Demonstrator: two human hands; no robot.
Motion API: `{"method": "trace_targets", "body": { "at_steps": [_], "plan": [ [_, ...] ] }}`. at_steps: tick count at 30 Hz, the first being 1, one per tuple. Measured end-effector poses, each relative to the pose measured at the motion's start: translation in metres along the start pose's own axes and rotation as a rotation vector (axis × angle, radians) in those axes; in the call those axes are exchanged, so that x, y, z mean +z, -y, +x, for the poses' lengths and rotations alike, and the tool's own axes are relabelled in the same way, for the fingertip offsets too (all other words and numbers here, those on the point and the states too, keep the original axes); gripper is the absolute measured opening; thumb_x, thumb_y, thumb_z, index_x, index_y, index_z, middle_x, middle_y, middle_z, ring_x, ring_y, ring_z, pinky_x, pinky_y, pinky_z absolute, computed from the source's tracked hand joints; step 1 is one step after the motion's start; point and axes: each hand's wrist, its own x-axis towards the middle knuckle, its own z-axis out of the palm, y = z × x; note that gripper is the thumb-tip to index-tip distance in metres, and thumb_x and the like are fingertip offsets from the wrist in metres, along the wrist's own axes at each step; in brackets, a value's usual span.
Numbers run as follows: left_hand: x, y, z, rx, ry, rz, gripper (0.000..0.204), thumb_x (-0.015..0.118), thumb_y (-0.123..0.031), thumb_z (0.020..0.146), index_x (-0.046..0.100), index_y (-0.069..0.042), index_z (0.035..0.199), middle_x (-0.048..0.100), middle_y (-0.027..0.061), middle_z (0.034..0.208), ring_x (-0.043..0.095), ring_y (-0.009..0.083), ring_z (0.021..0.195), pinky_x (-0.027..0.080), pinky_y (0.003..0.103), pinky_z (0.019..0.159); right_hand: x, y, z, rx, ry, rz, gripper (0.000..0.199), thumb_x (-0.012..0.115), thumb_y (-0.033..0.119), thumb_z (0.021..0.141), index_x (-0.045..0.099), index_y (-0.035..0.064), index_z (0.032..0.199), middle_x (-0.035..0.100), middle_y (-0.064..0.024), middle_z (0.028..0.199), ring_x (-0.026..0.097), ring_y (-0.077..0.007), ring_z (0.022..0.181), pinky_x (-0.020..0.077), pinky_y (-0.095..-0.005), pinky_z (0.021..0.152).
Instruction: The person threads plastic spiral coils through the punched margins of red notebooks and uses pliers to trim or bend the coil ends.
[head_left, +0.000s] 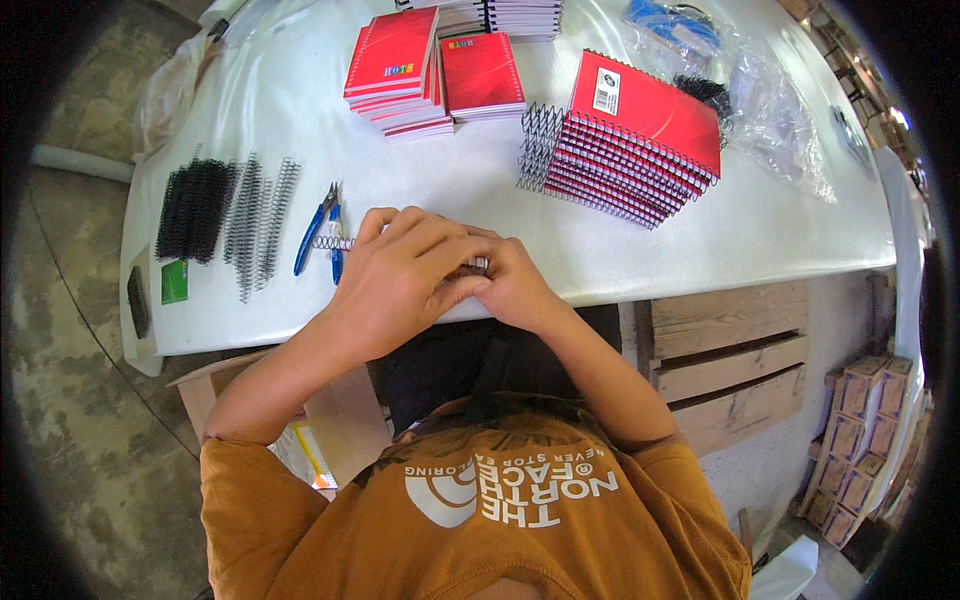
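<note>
At the near edge of the table, my left hand (405, 265) is closed over a spiral notebook, its fingers curled and its thumb reaching toward the right hand. Most of the notebook is hidden; a bit of its white, coiled edge (478, 264) shows between the hands. A loose end of the black spiral coil (330, 242) sticks out to the left of my left hand. My right hand (515, 285) grips the other end, fingers bent and touching the left. Just left of the hands lie blue-handled cutting pliers (318, 232), partly under the coil end.
Black spiral coils (197, 210) lie at the left, with a green card (174, 282) in front. Red notebooks (395, 60) are piled at the back; a tall stack of coil-bound ones (640, 140) stands at the right. Clear plastic bags (770, 120) lie beyond. An open cardboard box (345, 415) sits below the table.
</note>
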Motion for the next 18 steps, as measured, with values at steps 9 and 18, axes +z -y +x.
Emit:
{"method": "trace_targets", "body": {
  "at_steps": [9, 18],
  "plan": [
    [-0.002, 0.003, 0.004, 0.001, 0.093, -0.029, 0.022, 0.069, -0.019, 0.071, 0.063, -0.013, 0.091, 0.06, 0.0006, 0.086, 0.055, 0.0197, 0.082, 0.035, 0.034, 0.076, 0.0, 0.008, 0.002, 0.043, 0.004, 0.063, 0.025, 0.064, 0.012, 0.075, 0.061, 0.0035, 0.098, 0.062, -0.0186, 0.092, 0.057, -0.038, 0.091, 0.0444, -0.0405, 0.084],
    [-0.017, -0.004, 0.017, 0.017, 0.203, 0.144, 0.036, 0.071, -0.025, 0.07, 0.06, -0.008, 0.1, 0.059, 0.0073, 0.096, 0.056, 0.0235, 0.087, 0.036, 0.037, 0.082, -0.01, 0.024, -0.008, 0.137, 0.05, 0.142, 0.029, 0.058, 0.009, 0.081, 0.054, 0.0026, 0.11, 0.061, -0.0185, 0.1, 0.059, -0.0339, 0.095, 0.0442, -0.0368, 0.085]
  ]
}}
